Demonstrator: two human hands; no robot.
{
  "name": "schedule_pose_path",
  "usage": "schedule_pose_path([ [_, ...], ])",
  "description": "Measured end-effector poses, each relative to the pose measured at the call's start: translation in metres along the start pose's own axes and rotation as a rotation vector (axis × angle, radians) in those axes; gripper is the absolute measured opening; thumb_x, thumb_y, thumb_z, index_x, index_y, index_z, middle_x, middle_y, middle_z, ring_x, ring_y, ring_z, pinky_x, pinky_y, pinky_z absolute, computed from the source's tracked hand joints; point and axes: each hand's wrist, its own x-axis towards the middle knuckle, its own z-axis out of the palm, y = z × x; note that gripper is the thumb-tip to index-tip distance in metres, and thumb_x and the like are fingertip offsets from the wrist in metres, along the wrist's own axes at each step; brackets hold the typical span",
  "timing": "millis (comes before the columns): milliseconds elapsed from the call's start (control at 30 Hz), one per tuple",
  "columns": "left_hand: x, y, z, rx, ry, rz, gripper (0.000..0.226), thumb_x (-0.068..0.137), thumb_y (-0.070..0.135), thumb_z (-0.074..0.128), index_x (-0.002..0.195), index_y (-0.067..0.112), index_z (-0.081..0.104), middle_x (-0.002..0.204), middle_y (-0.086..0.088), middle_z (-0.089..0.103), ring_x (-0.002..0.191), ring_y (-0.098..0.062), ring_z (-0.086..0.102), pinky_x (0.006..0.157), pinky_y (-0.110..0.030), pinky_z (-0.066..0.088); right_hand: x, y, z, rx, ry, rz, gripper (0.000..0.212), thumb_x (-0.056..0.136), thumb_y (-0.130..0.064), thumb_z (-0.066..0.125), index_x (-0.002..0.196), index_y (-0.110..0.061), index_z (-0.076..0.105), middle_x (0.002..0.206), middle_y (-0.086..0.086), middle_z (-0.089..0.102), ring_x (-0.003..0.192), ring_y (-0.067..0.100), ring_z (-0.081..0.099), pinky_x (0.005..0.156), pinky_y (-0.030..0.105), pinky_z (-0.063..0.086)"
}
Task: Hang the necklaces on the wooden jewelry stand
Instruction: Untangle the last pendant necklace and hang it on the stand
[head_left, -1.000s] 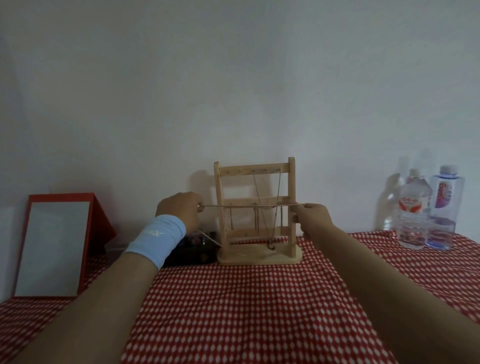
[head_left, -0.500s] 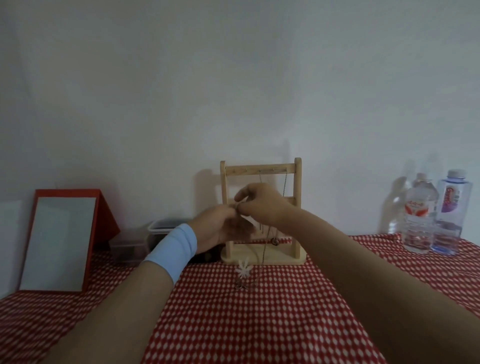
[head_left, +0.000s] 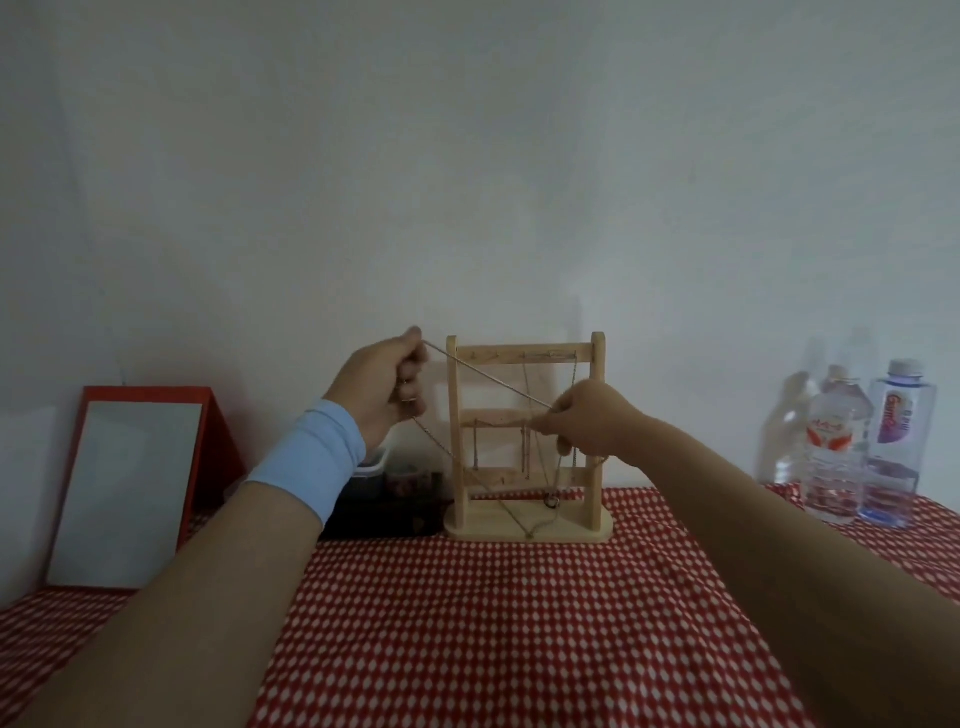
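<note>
Clear plastic water bottle with red-and-white label (head_left: 836, 447): red emblem on the label, lettering too blurred to read. Clear plastic water bottle with purple label (head_left: 896, 426): orange script across the label, not legible. Nothing else carries readable text.

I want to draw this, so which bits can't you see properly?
All in the head view:
- The necklace ends are tucked inside the left hand and right hand, so any clasp is hidden.
- The pegs on the wooden stand are too small to count.
- The dark box is partly covered by the left wrist.
- The words on the bottles are blurred.
</note>
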Motion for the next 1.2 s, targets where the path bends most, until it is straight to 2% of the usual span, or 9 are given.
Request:
schedule_pose_path([
  [167,0.007,0.005,-0.018,-0.331,0.115,-0.042,0.036,0.101,0.036,0.046,0.068,0.021,0.048,0.049,0.009,0.032,0.037,-0.007,0.025,0.034,-0.017,0.022,-0.003,0.008,-0.015,0.570,-0.058,0.198,0.032,0.095,-0.039,0.069,0.096,-0.007,0.069,0.057,-0.004,0.038,0.046,0.011,0.036,0.059,0.031,0.057],
  [267,0.007,0.003,-0.025,-0.430,0.131,-0.029,0.038,0.103,0.036,0.042,0.069,0.021,0.048,0.045,0.010,0.032,0.035,-0.006,0.024,0.031,-0.018,0.020,-0.004,0.009,-0.020,0.720,-0.074,0.207,0.026,0.097,-0.034,0.068,0.092,-0.010,0.063,0.054,-0.007,0.027,0.047,0.012,0.026,0.055,0.031,0.052],
  [467,0.006,0.007,-0.030,-0.528,0.108,-0.018,0.038,0.102,0.035,0.041,0.069,0.021,0.051,0.044,0.010,0.030,0.035,-0.006,0.025,0.033,-0.017,0.020,-0.002,0.010,-0.022,0.708,-0.040,0.179,0.042,0.097,-0.026,0.065,0.064,-0.020,0.040,0.052,-0.006,0.028,0.047,0.013,0.021,0.048,0.026,0.023],
  [567,0.001,0.009,-0.026,-0.459,0.037,-0.027,0.032,0.101,0.032,0.045,0.073,0.019,0.055,0.046,0.009,0.031,0.038,-0.007,0.029,0.036,-0.017,0.028,-0.003,0.005,-0.020,0.788,-0.059,0.106,0.042,0.101,-0.024,0.057,0.064,-0.020,0.036,0.055,-0.001,0.033,0.047,0.016,0.030,0.052,0.030,0.038],
  [667,-0.004,0.013,-0.013,-0.426,-0.055,-0.035,0.027,0.099,0.027,0.049,0.077,0.015,0.058,0.053,0.006,0.040,0.045,-0.012,0.039,0.048,-0.022,0.045,-0.005,-0.008,-0.021,0.874,-0.164,0.018,0.036,0.104,-0.026,0.050,0.072,-0.010,0.056,0.063,0.005,0.055,0.054,0.022,0.052,0.069,0.042,0.057],
  [800,-0.006,0.026,0.008,-0.416,-0.194,0.003,0.027,0.099,0.023,0.048,0.079,0.011,0.062,0.061,0.000,0.052,0.057,-0.016,0.053,0.071,-0.033,0.056,-0.005,-0.023,-0.020,0.961,-0.313,-0.031,0.021,0.102,-0.017,0.047,0.094,-0.006,0.063,0.077,0.008,0.062,0.063,0.025,0.059,0.077,0.045,0.058],
  [1000,-0.009,0.049,0.030,-0.088,-0.293,0.020,0.019,0.100,0.029,0.049,0.090,0.016,0.060,0.049,0.007,0.029,0.043,-0.011,0.035,0.056,-0.026,0.043,-0.005,-0.041,-0.013,0.820,-0.335,-0.133,0.012,0.100,-0.021,0.062,0.104,-0.011,0.067,0.066,-0.002,0.035,0.056,0.014,0.039,0.066,0.034,0.055],
  [1100,-0.007,0.053,0.027,-0.222,-0.330,0.018,0.023,0.099,0.030,0.049,0.080,0.018,0.054,0.054,0.007,0.038,0.045,-0.010,0.037,0.052,-0.024,0.046,-0.005,-0.047,-0.011,0.716,-0.247,-0.128,0.021,0.101,-0.028,0.062,0.106,-0.010,0.070,0.063,-0.003,0.036,0.053,0.012,0.036,0.051,0.026,0.043],
  [1200,-0.006,0.055,0.018,-0.492,-0.343,0.036,0.024,0.097,0.030,0.051,0.077,0.018,0.055,0.059,0.008,0.050,0.049,-0.009,0.046,0.049,-0.021,0.047,-0.004,-0.048,-0.011,0.573,-0.180,-0.096,0.037,0.102,-0.041,0.058,0.076,-0.014,0.062,0.058,-0.005,0.039,0.048,0.011,0.031,0.046,0.024,0.031],
])
